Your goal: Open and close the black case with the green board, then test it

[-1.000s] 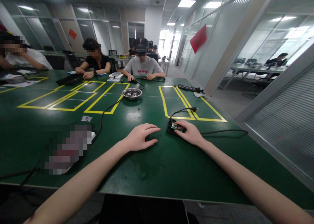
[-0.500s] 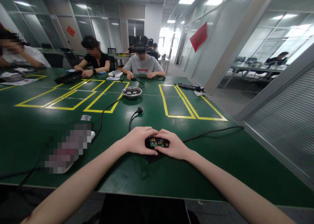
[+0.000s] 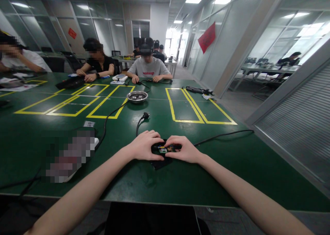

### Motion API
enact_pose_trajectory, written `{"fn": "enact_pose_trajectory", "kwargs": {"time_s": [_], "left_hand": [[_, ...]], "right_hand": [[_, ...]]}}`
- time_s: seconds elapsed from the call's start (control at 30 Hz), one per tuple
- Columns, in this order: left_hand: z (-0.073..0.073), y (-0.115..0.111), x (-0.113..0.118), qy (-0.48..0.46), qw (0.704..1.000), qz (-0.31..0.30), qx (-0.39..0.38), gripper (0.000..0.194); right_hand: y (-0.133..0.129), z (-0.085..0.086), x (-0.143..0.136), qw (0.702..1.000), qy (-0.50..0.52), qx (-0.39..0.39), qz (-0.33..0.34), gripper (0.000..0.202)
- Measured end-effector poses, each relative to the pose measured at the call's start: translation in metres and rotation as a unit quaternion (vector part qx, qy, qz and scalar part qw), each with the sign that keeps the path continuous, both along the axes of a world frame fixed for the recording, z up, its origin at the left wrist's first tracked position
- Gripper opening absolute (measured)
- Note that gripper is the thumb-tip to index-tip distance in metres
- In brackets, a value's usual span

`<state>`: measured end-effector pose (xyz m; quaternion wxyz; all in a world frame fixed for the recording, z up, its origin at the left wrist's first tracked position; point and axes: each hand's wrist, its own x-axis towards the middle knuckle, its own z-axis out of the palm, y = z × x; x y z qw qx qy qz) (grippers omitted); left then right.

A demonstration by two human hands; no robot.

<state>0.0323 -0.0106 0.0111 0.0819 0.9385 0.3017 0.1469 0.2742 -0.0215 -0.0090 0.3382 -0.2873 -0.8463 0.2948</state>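
Note:
A small black device point(image 3: 156, 147) with an exposed green circuit board point(image 3: 163, 150) sits between my two hands near the front of the green table. My left hand point(image 3: 146, 146) is curved round its left side, thumb in front and fingers behind. From the right, my right hand point(image 3: 183, 150) grips the device's right part, its fingers and thumb close to the board. A flat black piece point(image 3: 161, 163) lies under and in front of the device. Beyond my left hand a black power plug point(image 3: 145, 115) rests on the table, its cord running toward the hands.
A metal bowl point(image 3: 137, 97) with small metal parts stands farther back on the green table point(image 3: 134, 190). Yellow tape outlines mark the surface. A blurred object point(image 3: 73, 156) lies at the left. Another black cable point(image 3: 224, 134) runs right. People sit across the table.
My right hand's fingers have shifted on the device, and its right part looks more covered. My left hand has spread slightly at the back. The whole view has moved a little.

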Motion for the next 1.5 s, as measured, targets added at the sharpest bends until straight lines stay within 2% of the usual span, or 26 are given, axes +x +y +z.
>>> {"fn": "enact_pose_trajectory", "kwargs": {"time_s": [0.13,0.27,0.5,0.6,0.77,0.87,0.97,1.13,1.27,1.5], "left_hand": [[0.003,0.0,0.001,-0.001,1.0,-0.005,-0.009,0.064],[0.003,0.004,0.001,-0.006,1.0,-0.025,-0.009,0.063],[-0.01,0.016,0.003,-0.008,0.999,-0.003,0.048,0.065],[-0.01,0.015,0.003,-0.024,0.999,-0.001,0.047,0.061],[-0.001,0.006,0.002,-0.048,0.999,-0.012,0.013,0.054],[0.0,0.003,0.002,-0.051,0.999,-0.002,0.004,0.036],[-0.001,0.004,0.003,-0.037,0.999,0.001,-0.002,0.02],[-0.004,0.006,0.002,-0.036,0.999,-0.001,-0.01,0.022],[-0.003,0.009,-0.002,-0.053,0.999,-0.001,-0.01,0.019],[-0.006,0.015,-0.008,-0.068,0.997,0.038,-0.026,0.024]], "right_hand": [[-0.003,-0.001,-0.003,1.0,0.004,0.001,0.002,0.026],[-0.004,-0.002,-0.007,1.0,0.003,0.01,-0.028,0.021],[-0.002,-0.003,-0.01,0.998,-0.026,0.009,-0.054,0.018],[-0.003,-0.004,-0.011,0.997,-0.035,0.013,-0.061,0.019],[-0.001,-0.009,-0.014,0.995,-0.028,0.032,-0.09,0.019],[-0.001,-0.01,-0.014,0.994,-0.027,0.043,-0.099,0.015],[-0.004,-0.007,-0.011,0.996,-0.025,0.049,-0.074,0.017],[-0.008,-0.005,-0.011,0.994,-0.066,0.045,-0.081,0.033],[-0.008,-0.007,-0.014,0.99,-0.076,0.051,-0.105,0.026],[0.001,-0.01,-0.013,0.982,-0.094,0.093,-0.136,0.02]]}}
